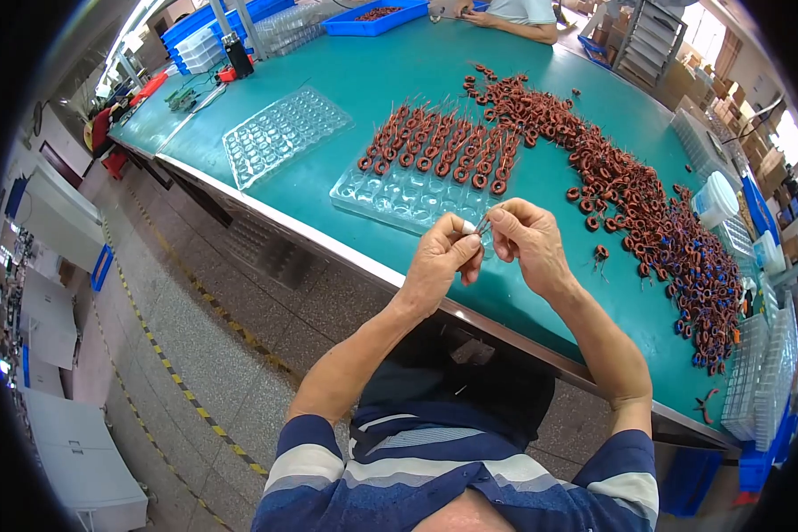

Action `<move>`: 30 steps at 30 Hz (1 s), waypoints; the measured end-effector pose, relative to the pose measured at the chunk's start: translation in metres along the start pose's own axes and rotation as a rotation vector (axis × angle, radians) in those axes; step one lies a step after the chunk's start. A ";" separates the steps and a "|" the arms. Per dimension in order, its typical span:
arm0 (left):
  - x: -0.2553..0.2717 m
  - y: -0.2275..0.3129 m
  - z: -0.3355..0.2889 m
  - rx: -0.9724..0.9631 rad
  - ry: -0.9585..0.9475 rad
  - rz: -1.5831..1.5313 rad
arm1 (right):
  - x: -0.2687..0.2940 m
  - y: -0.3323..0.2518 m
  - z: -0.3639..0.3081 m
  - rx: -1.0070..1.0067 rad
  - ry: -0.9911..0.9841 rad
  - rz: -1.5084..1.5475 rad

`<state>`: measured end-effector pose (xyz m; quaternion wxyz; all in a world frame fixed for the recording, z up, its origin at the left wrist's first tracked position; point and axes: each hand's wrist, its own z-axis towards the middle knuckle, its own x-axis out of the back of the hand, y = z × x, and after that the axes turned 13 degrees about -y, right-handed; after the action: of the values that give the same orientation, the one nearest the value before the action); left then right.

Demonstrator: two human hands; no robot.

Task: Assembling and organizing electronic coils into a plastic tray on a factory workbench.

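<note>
Fingertips of my left hand [436, 259] and right hand [534, 246] pinch wire leads [481, 229]; green table [359, 236] runs open between coil tray [371, 192] and near edge.

1. At the far edge of the green table [390, 66], a blue bin [350, 29] stands near a co-worker in a pale sleeve [521, 11], whose forearm rests on the surface.
2. At the upper left, a black bottle [237, 55] stands upright near stacked blue bins [184, 34].
3. On the right are a white tub [716, 199] and, nearer, red-handled pliers [706, 406].
4. Beyond stand a metal rack [652, 40] and cardboard boxes [769, 167].
5. Yellow-and-black tape [179, 381] crosses the speckled floor [213, 355] beside pale cabinets [80, 443] at the lower left.
</note>
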<state>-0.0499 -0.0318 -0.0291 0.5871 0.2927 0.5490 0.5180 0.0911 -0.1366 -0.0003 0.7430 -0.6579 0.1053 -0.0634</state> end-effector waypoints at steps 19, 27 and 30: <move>0.045 -0.013 -0.019 -0.041 0.187 0.583 | -0.021 -0.020 0.083 0.125 0.102 -0.538; 0.050 -0.010 -0.024 -0.082 0.116 0.665 | -0.029 0.046 0.179 0.089 -0.027 -0.555; 0.052 -0.009 -0.022 -0.138 0.082 0.675 | -0.027 0.050 0.183 0.069 -0.022 -0.541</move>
<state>-0.0750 0.0091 -0.0605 0.3786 0.3965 0.4082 0.7300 0.1066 0.0522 -0.0279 0.7220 -0.6372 -0.0848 -0.2559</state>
